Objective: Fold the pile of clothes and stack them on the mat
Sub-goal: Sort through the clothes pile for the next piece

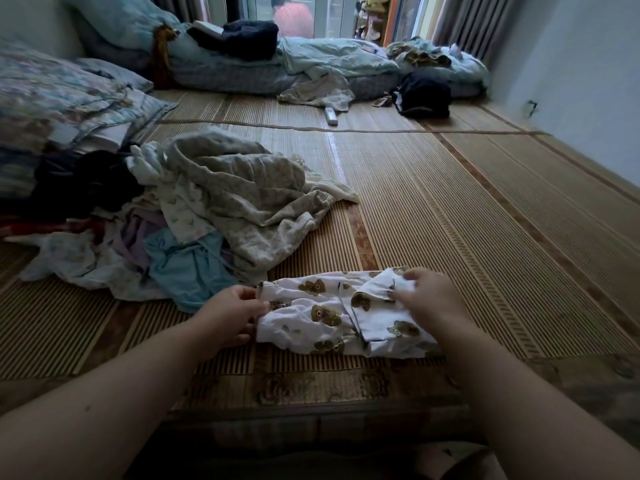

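Observation:
A white garment with brown bear prints [332, 317] lies partly folded on the bamboo mat [450, 220], close to the mat's near edge. My left hand [232, 315] pinches its left end. My right hand [429, 299] grips a fold at its upper right. To the left sits the pile of unfolded clothes [194, 216], with a grey-beige piece on top, a light blue piece at the front and dark pieces at the far left.
Floral pillows [62, 98] stand at the far left. Bedding, a dark bag [422, 95] and loose clothes line the back by the window. A white remote [330, 116] lies on the mat. A person in pink [292, 15] stands beyond the glass. Wall at right.

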`<state>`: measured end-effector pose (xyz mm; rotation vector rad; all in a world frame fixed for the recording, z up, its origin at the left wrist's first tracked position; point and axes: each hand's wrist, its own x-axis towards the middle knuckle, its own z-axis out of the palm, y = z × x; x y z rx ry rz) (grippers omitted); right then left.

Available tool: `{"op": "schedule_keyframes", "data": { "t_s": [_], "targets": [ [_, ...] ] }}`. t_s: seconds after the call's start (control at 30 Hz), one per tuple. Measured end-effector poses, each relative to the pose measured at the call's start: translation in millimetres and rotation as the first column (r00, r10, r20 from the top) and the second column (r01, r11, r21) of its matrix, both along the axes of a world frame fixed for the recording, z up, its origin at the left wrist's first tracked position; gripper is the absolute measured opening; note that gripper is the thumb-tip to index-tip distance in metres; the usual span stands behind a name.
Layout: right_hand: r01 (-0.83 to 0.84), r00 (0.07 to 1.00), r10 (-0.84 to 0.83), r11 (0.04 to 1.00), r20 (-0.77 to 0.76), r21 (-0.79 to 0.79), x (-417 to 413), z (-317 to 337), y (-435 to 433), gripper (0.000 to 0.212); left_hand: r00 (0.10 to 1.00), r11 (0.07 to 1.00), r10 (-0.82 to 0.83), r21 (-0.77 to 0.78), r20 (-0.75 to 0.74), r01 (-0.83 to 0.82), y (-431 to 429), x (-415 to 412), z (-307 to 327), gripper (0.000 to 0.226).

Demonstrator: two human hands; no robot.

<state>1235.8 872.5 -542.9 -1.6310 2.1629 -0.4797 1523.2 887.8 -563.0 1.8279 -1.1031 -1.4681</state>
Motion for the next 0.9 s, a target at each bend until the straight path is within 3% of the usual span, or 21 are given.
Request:
{"op": "schedule_keyframes", "data": {
  "t_s": [0.07, 0.17, 0.33, 0.5, 0.6, 0.7, 0.8, 0.9],
  "targets": [
    [0.147, 0.984, -0.137, 0.986, -0.11, 0.085, -12, 0, 2, 0.043, 1.0, 1.0, 0.018, -0.021, 0.016, -0.018, 0, 0, -1, 0.023],
    [0.14, 0.985, -0.1, 0.937, -0.138, 0.321, -18, -5, 4, 0.04, 0.997, 0.998, 0.059, -0.033, -0.048, -0.06, 1, 0, -3, 0.03],
    [0.042, 0.999, -0.045, 0.984, 0.01, 0.171, -9, 5, 2, 0.027, 0.98, 0.998, 0.059, 0.001, -0.189, -0.06, 4, -4, 0, 0.029],
    [-0.128, 0.962, 0.124, 0.992, 0.244, -0.001, 30, 46, 3, 0.015, 0.978, 0.998, 0.067, 0.007, -0.198, -0.067, 4, -4, -2, 0.03],
    [-0.295, 0.88, 0.253, 0.954, 0.402, 0.047, 75, 58, 8, 0.016, 0.979, 0.997, 0.071, 0.009, -0.194, -0.07, 3, -3, -6, 0.029],
    [-0.489, 0.788, 0.346, 0.855, 0.51, 0.176, 118, 52, 20, 0.014, 0.972, 0.997, 0.083, 0.009, -0.221, -0.083, 4, -2, -5, 0.023],
    [-0.598, 0.78, 0.467, 0.752, 0.417, 0.277, 137, 29, 24, 0.018, 0.953, 0.99, 0.143, 0.041, -0.267, -0.137, 5, -1, -3, 0.037],
    [-0.604, 0.768, 0.448, 0.743, 0.458, 0.287, 133, 18, 20, 0.023, 0.979, 1.0, 0.017, 0.012, -0.203, -0.015, 5, 0, 0, 0.043]
  ]
}}
